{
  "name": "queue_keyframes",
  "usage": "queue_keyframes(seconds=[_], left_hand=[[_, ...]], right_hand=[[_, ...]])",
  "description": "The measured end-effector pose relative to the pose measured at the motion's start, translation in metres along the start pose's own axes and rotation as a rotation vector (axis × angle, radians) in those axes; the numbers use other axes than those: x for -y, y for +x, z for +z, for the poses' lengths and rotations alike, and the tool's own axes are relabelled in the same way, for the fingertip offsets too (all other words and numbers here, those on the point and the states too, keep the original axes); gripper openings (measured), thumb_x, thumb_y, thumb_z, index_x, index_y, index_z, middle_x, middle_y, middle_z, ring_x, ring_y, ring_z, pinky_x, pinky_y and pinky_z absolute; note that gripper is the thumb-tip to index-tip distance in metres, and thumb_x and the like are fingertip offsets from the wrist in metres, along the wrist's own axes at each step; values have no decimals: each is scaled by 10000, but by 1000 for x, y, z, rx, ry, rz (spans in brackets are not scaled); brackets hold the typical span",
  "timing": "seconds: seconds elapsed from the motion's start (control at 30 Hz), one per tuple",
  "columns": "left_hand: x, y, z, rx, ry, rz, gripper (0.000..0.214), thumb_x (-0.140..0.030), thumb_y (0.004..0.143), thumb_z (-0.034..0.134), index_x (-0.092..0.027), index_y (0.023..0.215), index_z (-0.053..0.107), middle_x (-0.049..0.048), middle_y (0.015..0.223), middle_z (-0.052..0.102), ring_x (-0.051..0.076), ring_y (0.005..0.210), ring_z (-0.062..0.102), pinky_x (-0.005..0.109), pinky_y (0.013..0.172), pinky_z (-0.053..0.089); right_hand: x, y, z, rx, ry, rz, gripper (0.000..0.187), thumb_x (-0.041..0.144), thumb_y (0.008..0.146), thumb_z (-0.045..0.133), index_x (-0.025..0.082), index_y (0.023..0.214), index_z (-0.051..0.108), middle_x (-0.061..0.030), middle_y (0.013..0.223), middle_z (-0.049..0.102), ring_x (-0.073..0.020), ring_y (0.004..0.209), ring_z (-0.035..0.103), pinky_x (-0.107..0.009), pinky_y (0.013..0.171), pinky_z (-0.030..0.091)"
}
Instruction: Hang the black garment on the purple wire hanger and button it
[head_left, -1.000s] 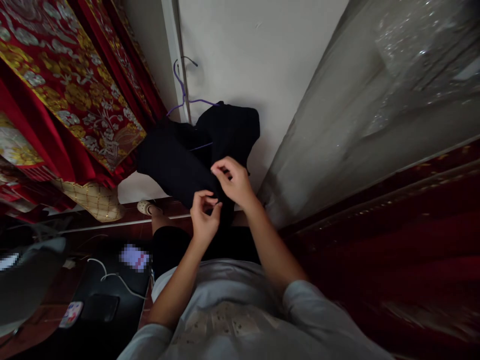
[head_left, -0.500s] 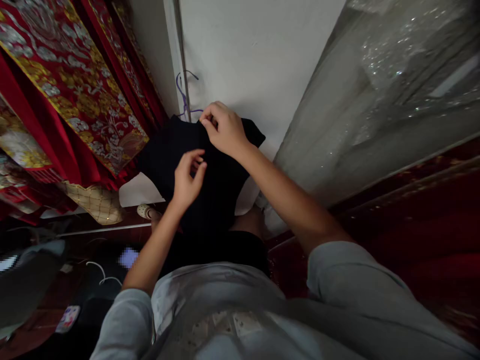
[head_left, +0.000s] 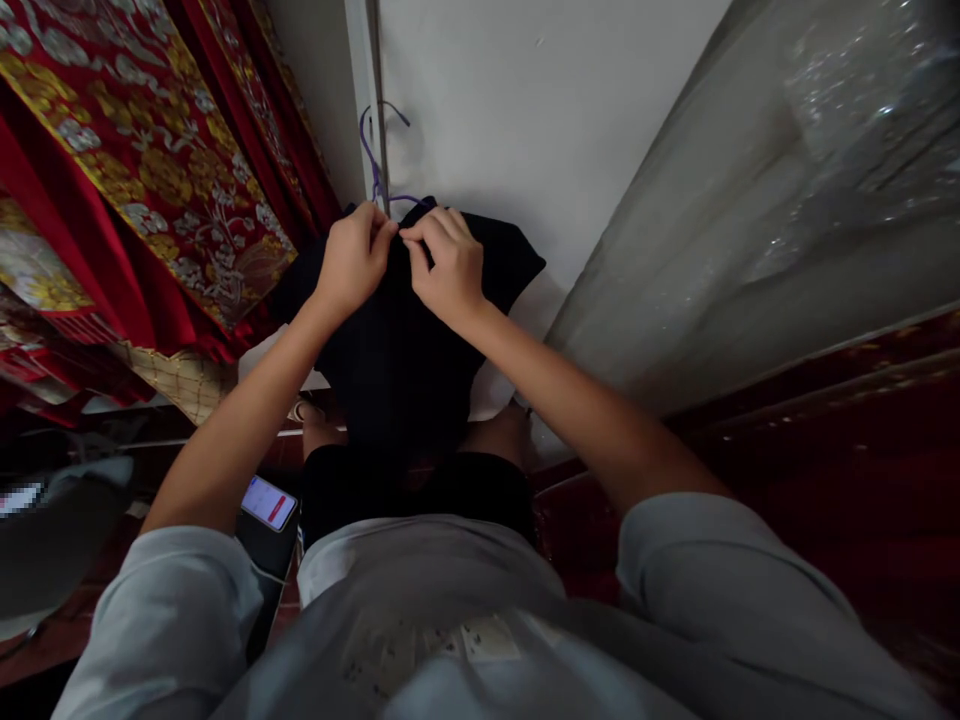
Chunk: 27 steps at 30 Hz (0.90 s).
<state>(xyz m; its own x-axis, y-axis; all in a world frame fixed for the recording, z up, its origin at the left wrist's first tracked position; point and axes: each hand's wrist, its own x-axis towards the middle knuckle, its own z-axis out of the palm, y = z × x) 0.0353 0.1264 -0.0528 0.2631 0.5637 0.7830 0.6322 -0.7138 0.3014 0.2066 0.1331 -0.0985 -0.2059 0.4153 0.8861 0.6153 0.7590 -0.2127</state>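
A black garment (head_left: pixel 405 340) hangs on a purple wire hanger (head_left: pixel 373 150) against the white door edge. My left hand (head_left: pixel 352 258) and my right hand (head_left: pixel 448 268) meet at the top of the garment, near its neck. Both hands have their fingers pinched closed on the dark cloth just below the hanger's hook. The garment's body drops down between my forearms toward my lap.
Red and gold embroidered fabric (head_left: pixel 142 150) hangs at the left. A glittery grey surface (head_left: pixel 750 200) rises at the right, with dark red material (head_left: pixel 787 450) below it. A lit phone (head_left: pixel 268 502) lies on a dark object at lower left.
My left hand rose from the middle of the garment to its top and joined my right hand at the neck. Earlier both hands were low on the cloth.
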Motion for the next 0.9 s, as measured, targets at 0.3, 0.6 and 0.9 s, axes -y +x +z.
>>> queue_keyframes(seconds=[0.3,0.6,0.9], left_hand=[[35,26,-32,-94,88,-198,342,-418,1124,405,-171,943,556,17,856,615,123,857,576,319,852,458],[101,-50,-88,36,438,-372,133,-215,1013,526,-154,901,563,74,962,656,208,1023,613,395,982,468],[111,-79,-64,65,91,-757,290,-350,1041,412,-169,1072,636,115,894,689,250,894,724,445,851,620]], right_hand=[[-4,-27,19,145,-101,-91,335,205,1065,334,182,958,650,-124,969,645,-275,1012,582,-428,862,501],[-16,-71,20,380,-124,-358,334,179,1041,379,124,941,693,-128,898,661,-251,901,536,-373,798,434],[-26,-69,17,580,7,-396,266,141,987,411,123,946,673,-132,913,649,-234,882,510,-353,814,423]])
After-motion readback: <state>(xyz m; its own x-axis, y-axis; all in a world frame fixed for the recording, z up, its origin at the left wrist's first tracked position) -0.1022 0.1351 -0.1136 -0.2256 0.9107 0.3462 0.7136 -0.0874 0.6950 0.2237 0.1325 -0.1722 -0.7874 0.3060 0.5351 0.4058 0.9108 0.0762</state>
